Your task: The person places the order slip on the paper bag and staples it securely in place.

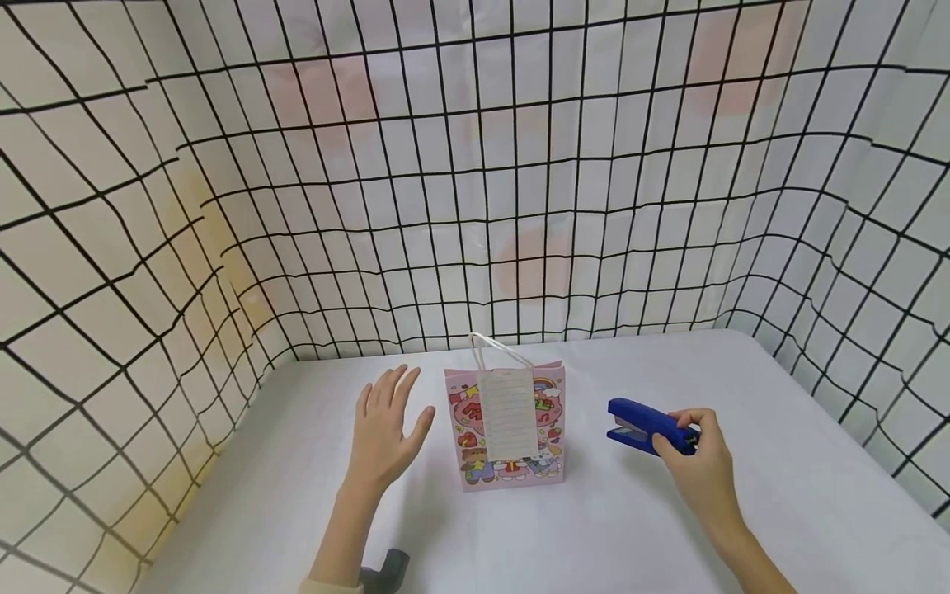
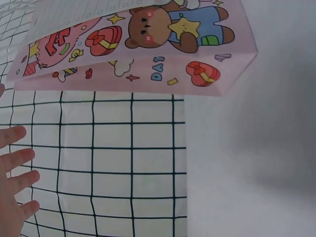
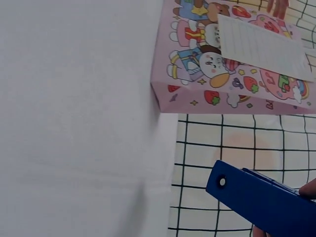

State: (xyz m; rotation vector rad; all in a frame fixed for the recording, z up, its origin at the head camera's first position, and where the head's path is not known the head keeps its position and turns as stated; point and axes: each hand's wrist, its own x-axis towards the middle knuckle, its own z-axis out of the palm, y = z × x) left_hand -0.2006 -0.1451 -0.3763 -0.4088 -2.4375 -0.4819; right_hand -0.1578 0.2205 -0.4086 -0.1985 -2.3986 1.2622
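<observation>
A pink paper gift bag (image 1: 549,470) printed with cartoon animals stands upright on the white table, its white cord handle (image 1: 500,345) raised. Against the bag's front hangs a lined sheet of paper (image 1: 509,417), which also shows in the right wrist view. My right hand (image 1: 701,462) grips a blue stapler (image 1: 640,421) by its rear end, right of the bag, with the stapler's front end pointing left. To the left of the bag, my left hand (image 1: 386,437) is raised with spread fingers and holds nothing. In the left wrist view its fingertips (image 2: 30,177) appear apart from the bag.
A white table (image 1: 594,536) spreads beneath everything. White cloth walls with a black grid (image 1: 438,190) enclose it at the back and both sides. A dark grey object (image 1: 389,571) shows beside the left forearm at the bottom edge.
</observation>
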